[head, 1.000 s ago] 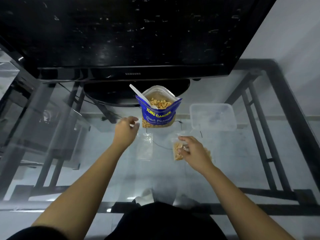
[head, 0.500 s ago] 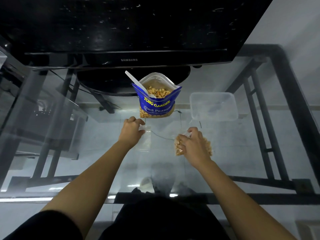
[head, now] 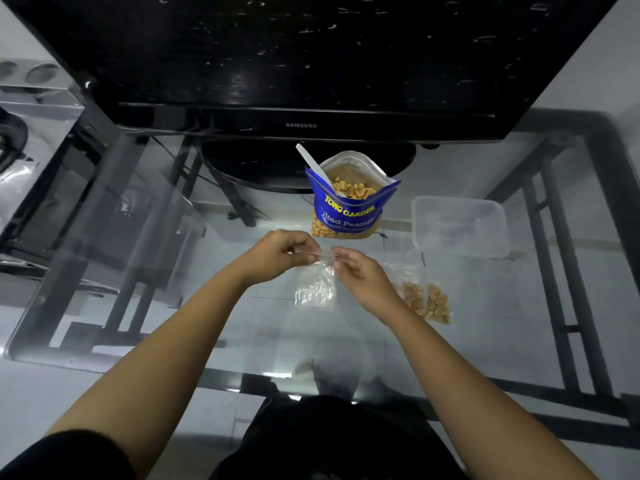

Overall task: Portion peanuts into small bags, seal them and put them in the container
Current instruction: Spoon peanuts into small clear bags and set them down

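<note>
An empty small clear bag [head: 315, 287] hangs over the glass table, pinched at its top edge by my left hand [head: 277, 252] and my right hand [head: 358, 271]. Behind them stands the open blue peanut pouch [head: 348, 213] with a white spoon [head: 311, 162] sticking out of it. A filled small bag of peanuts [head: 424, 299] lies on the glass to the right of my right hand. The clear plastic container [head: 459, 225] sits at the back right and looks empty.
A black television [head: 301, 64] on a round stand [head: 263, 169] fills the back of the glass table [head: 173, 271]. The table's black frame runs along the right [head: 609, 188] and the near edge. A clear box [head: 31, 98] sits at the far left.
My right hand let go of the filled peanut bag, which now lies to its right. Both hands came together and lifted the empty bag by its top.
</note>
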The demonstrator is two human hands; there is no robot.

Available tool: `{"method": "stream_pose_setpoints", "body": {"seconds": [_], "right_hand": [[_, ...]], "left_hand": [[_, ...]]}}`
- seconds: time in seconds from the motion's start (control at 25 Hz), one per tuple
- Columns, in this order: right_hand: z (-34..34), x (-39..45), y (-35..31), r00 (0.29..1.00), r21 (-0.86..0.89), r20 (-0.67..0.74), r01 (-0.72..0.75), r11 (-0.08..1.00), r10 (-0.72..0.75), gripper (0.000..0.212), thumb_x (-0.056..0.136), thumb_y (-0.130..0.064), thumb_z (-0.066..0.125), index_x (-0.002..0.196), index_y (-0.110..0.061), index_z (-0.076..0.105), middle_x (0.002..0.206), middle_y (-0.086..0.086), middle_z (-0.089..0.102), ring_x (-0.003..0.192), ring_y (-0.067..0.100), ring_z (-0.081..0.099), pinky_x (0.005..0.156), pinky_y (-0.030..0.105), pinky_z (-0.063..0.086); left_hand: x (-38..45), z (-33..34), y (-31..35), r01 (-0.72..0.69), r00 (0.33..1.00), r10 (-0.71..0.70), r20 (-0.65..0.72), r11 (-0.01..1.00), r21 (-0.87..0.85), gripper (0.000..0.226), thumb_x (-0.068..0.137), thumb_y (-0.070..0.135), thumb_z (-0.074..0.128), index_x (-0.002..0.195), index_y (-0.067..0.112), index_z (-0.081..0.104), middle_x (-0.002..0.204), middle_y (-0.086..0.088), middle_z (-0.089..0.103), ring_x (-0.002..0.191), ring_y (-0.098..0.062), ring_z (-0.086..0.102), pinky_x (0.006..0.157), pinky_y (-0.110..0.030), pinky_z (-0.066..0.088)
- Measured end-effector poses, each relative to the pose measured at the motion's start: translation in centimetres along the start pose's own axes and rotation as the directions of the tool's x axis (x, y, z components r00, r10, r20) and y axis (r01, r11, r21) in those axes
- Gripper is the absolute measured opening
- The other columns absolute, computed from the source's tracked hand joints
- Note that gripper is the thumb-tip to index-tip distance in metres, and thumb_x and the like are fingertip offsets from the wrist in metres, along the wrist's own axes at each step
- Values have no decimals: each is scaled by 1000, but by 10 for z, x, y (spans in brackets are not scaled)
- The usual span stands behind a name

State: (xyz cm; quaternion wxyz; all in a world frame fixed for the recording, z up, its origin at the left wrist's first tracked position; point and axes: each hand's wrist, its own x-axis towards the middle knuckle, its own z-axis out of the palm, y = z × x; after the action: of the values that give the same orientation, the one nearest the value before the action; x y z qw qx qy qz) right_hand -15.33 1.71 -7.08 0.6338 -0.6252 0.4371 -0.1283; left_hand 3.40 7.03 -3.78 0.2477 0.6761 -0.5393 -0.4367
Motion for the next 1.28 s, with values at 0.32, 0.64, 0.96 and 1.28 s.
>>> {"method": "stream_pose_setpoints", "body": {"seconds": [0.32, 0.64, 0.96, 1.28], "right_hand": [[8, 1, 0, 960, 117, -263, -64, 991, 93, 13, 85, -18, 64, 97, -21, 66, 95, 2, 69, 87, 15, 64, 81, 30, 54], [-10, -16, -8, 946, 59, -317, 88, 994, -65, 17, 91, -18, 56, 102, -29, 62, 88, -13, 63, 83, 11, 62, 80, 31, 54], [-18, -20, -53, 945, 72, -250, 235, 969, -211, 46, 83, -13, 67, 121, -24, 43, 87, 1, 69, 78, 6, 67, 78, 22, 54], [-29, -16, -96, 934, 119, -155, 342, 932, -323, 42, 83, -13, 67, 117, -26, 45, 82, -3, 69, 71, 1, 65, 69, 15, 49]], "left_hand": [[-7, 0, -10, 22, 978, 2, -210, 994, 111, 8, 86, 16, 65, 89, 10, 67, 83, 1, 63, 72, -7, 54, 66, -15, 44], [-3, 31, -57, 293, 944, -204, -259, 881, 373, 40, 84, 32, 66, 116, 11, 58, 117, -13, 62, 98, -25, 55, 84, -32, 46], [-23, -6, 39, 100, 991, -128, -43, 909, -405, 21, 91, 23, 56, 103, 8, 66, 84, 1, 69, 72, -4, 65, 68, -16, 52], [-27, -33, 75, 109, 994, -98, 50, 810, -576, 13, 89, 10, 57, 83, 11, 68, 66, 3, 69, 62, -4, 62, 61, -12, 51]]}}
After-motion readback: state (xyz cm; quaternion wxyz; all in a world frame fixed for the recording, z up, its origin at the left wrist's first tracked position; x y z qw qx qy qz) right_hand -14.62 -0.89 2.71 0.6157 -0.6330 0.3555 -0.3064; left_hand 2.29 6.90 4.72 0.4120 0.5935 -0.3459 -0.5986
